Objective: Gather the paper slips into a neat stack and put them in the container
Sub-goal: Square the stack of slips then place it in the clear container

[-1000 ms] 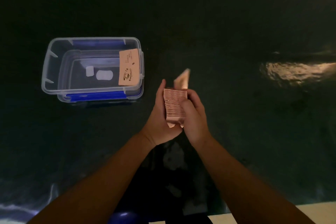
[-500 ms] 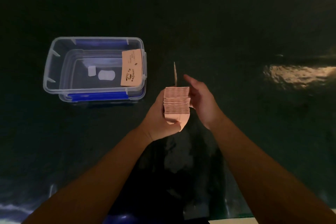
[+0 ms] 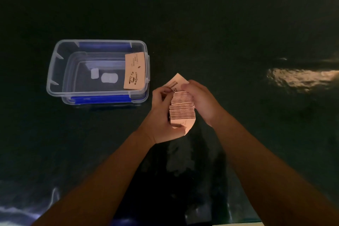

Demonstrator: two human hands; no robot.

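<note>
A thick stack of pink-brown paper slips (image 3: 182, 108) stands on edge in my left hand (image 3: 161, 115), which grips it from the left and below. My right hand (image 3: 200, 98) presses against the stack's right side, its fingertips pinching one loose slip (image 3: 175, 81) at the far end. That slip tilts up and away from the stack. A clear plastic container (image 3: 55, 71) with blue clips sits to the left, open at the top. One printed slip (image 3: 134, 71) leans against its right inner wall.
A dark green cloth (image 3: 238, 33) covers the table. A bright reflection (image 3: 300, 79) lies on it at the right. Two pale labels (image 3: 108, 77) show through the container's bottom. A light strip (image 3: 238, 224) runs along the near edge at the bottom right.
My right hand had opened away from the stack with a slip standing behind it; now it is back against the stack, holding that slip at the far end.
</note>
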